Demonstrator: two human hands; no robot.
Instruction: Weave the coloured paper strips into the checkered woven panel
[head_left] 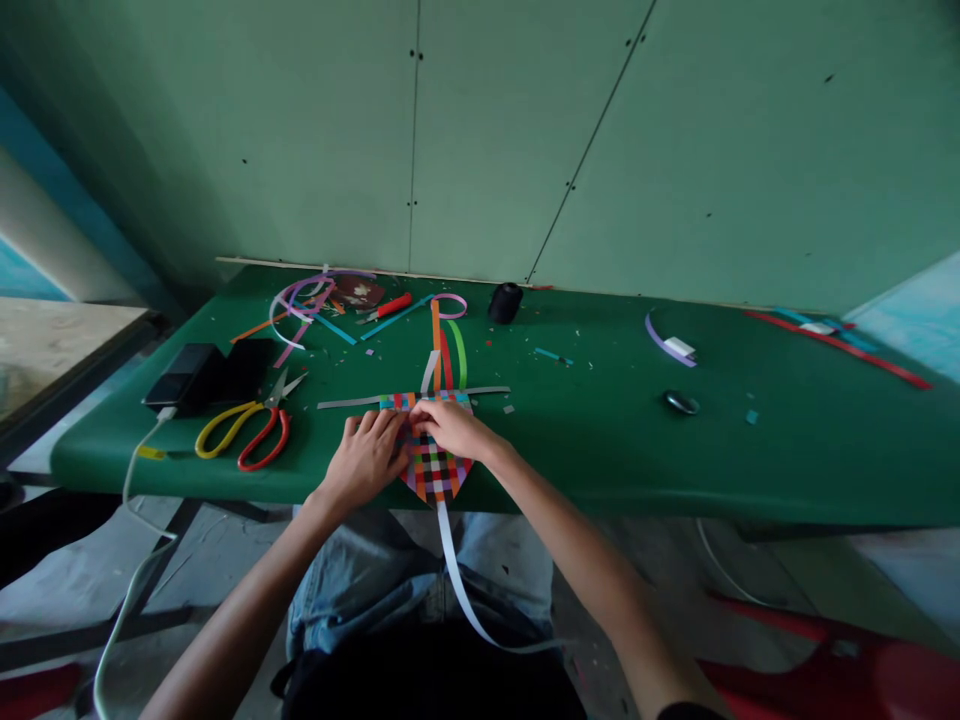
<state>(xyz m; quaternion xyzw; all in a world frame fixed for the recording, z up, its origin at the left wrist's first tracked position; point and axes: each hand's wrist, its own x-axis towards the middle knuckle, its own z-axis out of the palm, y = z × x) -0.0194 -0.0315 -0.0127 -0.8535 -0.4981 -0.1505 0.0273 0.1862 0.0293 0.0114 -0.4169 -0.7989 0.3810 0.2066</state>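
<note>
A checkered piece woven from coloured strips (435,470) lies at the front edge of the green table, its lower end tapering to a point. My left hand (367,450) holds its left side, fingers bent over the weave. Across the upper part reaches my right hand (450,426), fingers pinched together at the weave; the fingertips are partly hidden. Loose orange, red and green strip ends (448,360) stick out at the top. A grey strip (349,403) runs sideways along the upper edge. From the bottom point a long white strip (454,570) hangs over my lap.
Scissors with yellow and red handles (262,425) lie open at left, beside a black box (187,375) with a white cable. Behind are a red-handled cutter (394,306), curled strips (300,300) and a black thread spool (505,302). Red strips (847,350) lie far right.
</note>
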